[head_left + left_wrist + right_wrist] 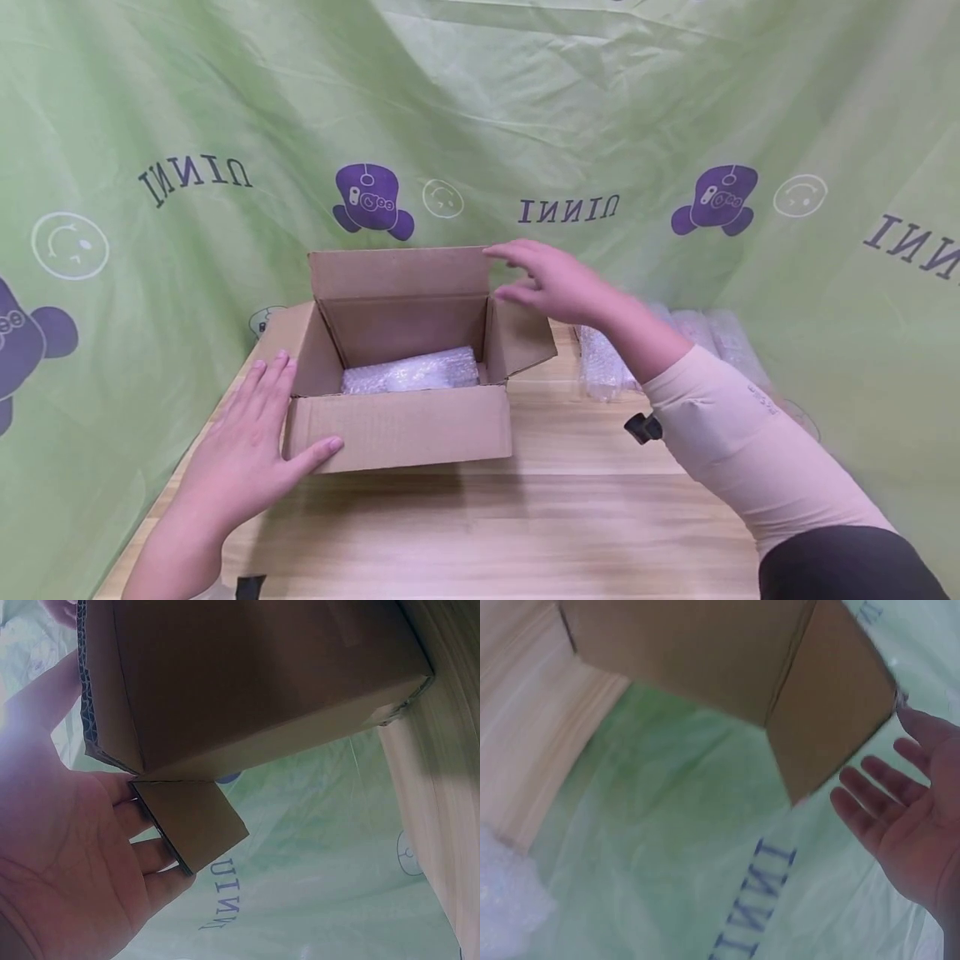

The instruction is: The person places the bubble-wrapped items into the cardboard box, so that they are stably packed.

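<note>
An open cardboard box stands on the table with its flaps spread outward. Inside lies a bubble-wrapped bundle, its contents hard to make out. My left hand rests on the left flap, fingers straight, with the thumb over the front flap. From below, the left wrist view shows these fingers against the small side flap. At the back right corner, my right hand reaches the rear flap with loosely bent fingers. Its thumb is by a flap's corner in the right wrist view.
Several bubble-wrapped packages lie to the right of the box, partly hidden behind the right forearm. A green printed curtain hangs behind and beside the wooden table.
</note>
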Demonstrator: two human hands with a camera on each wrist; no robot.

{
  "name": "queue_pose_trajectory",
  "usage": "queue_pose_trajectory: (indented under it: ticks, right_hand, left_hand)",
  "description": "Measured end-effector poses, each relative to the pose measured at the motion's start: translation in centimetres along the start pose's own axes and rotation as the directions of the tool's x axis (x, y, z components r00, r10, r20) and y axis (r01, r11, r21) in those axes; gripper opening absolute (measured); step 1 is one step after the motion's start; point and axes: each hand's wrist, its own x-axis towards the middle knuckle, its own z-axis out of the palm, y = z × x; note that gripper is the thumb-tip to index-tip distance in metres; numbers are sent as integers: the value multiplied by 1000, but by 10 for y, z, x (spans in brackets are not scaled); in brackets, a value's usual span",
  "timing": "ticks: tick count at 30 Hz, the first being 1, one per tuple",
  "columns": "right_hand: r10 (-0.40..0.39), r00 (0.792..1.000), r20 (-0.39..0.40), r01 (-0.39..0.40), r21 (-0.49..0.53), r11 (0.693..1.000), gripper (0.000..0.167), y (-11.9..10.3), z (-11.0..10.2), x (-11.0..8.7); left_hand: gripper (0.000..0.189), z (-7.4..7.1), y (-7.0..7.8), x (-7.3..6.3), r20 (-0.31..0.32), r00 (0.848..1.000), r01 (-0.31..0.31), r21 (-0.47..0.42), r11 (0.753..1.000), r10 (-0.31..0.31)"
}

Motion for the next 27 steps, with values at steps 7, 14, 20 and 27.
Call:
queue_pose_trajectory:
  ticks: [7, 14, 20, 27]
  right_hand:
    - [187, 974, -131, -180, 62, 982, 63, 35, -11, -17]
    - [336, 925, -177, -326, 83, 942, 72, 77, 0, -37]
    - [431, 886, -169, -422, 88, 902, 79, 104, 13, -54]
    - [528, 842, -113, -524, 65, 849, 94, 127, 33, -67]
  left_hand:
    - [109, -1, 0, 1, -2, 1000, -4, 0, 1000, 4]
    - [108, -2, 1, 1, 1, 1000, 0, 2, 1000, 0]
    - [109, -2, 2, 1, 8, 1000, 3, 6, 1000, -4]
    - [109, -3, 1, 2, 1, 1000, -4, 8, 1000, 4]
